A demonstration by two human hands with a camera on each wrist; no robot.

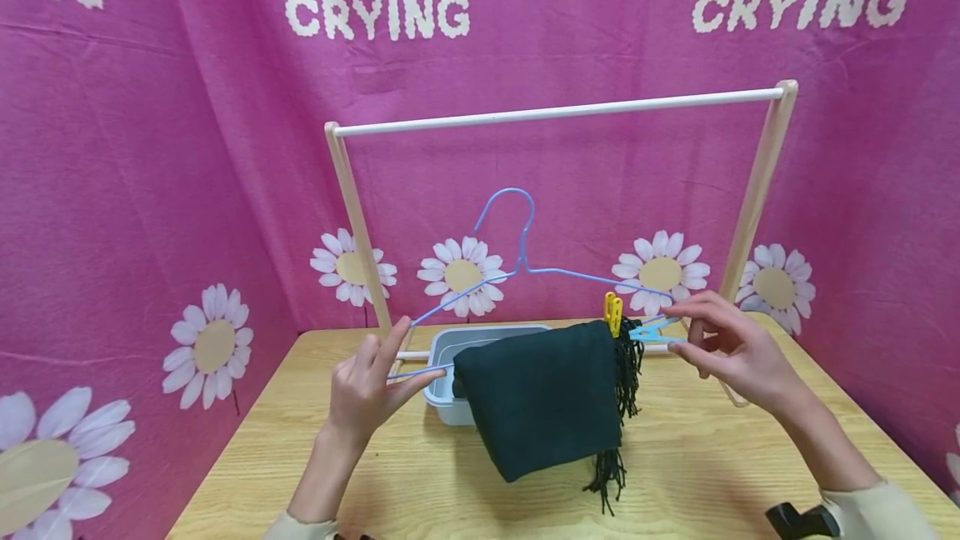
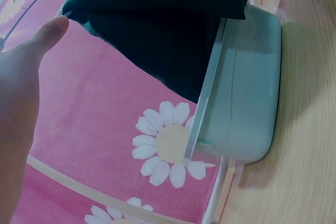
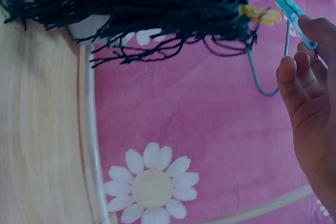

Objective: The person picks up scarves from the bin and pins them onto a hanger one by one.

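A dark green scarf (image 1: 547, 398) with black fringe hangs folded over the lower bar of a blue wire hanger (image 1: 524, 252), whose hook points up. My left hand (image 1: 363, 382) grips the hanger's left corner, the thumb along the lower bar near the scarf's edge. A yellow clothespin (image 1: 613, 315) clips the scarf to the bar at its fringed end. My right hand (image 1: 738, 348) pinches a light blue clothespin (image 3: 295, 19) between thumb and fingers, beside the yellow one and near the hanger's right corner. Whether its tips touch the scarf, I cannot tell.
Behind the scarf a pale grey plastic basin (image 2: 247, 93) stands on the wooden table (image 1: 300, 448). A rack with wooden posts and a white top rail (image 1: 562, 112) stands further back. Pink curtain (image 1: 405, 165) with daisies surrounds the table at the back and sides.
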